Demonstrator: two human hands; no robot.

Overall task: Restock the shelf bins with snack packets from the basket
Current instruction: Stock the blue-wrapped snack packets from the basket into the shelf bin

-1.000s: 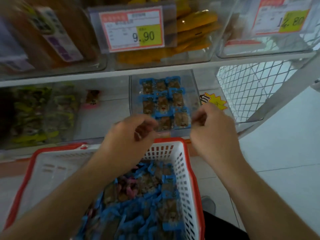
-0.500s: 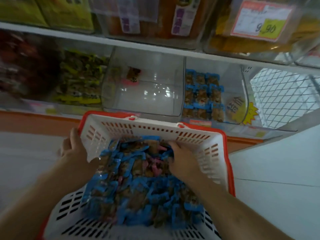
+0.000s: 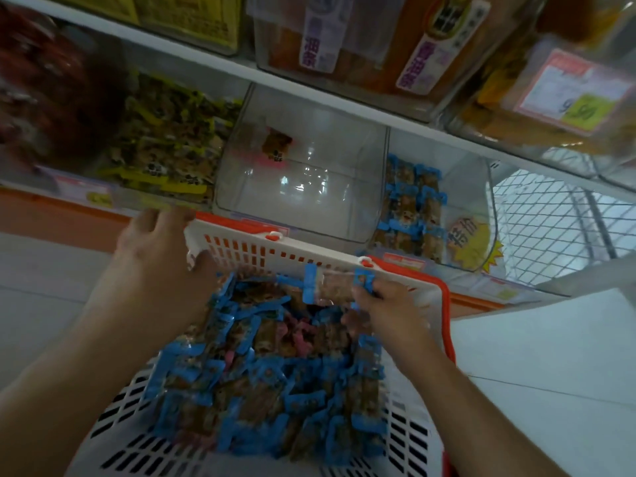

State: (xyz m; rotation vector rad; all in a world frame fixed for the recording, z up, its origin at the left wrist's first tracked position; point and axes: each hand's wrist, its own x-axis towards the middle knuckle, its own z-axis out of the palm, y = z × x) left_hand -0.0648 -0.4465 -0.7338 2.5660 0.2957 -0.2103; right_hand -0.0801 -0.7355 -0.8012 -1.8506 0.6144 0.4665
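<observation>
A white basket with a red rim [image 3: 265, 247] sits below me, heaped with blue-edged snack packets [image 3: 261, 383] and a few pink ones. My right hand [image 3: 392, 315] pinches one blue-edged packet [image 3: 335, 282] and holds it just above the heap near the basket's far wall. My left hand [image 3: 161, 256] grips the basket's far left corner. On the shelf, a clear bin [image 3: 461, 204] at the right holds stacked blue packets. The clear middle bin [image 3: 303, 177] holds a single pink-edged packet [image 3: 277, 146].
To the left stands a bin of yellow-green packets [image 3: 165, 146], with dark red packets [image 3: 44, 98] further left. The upper shelf carries orange snack bins and a price tag [image 3: 571, 91]. A wire mesh panel [image 3: 557, 222] closes the shelf's right end. White floor lies to the right.
Both hands left the blue-packet bin and came down to the basket. My left hand took the basket's corner; my right hand dug into the heap and lifted out one blue packet.
</observation>
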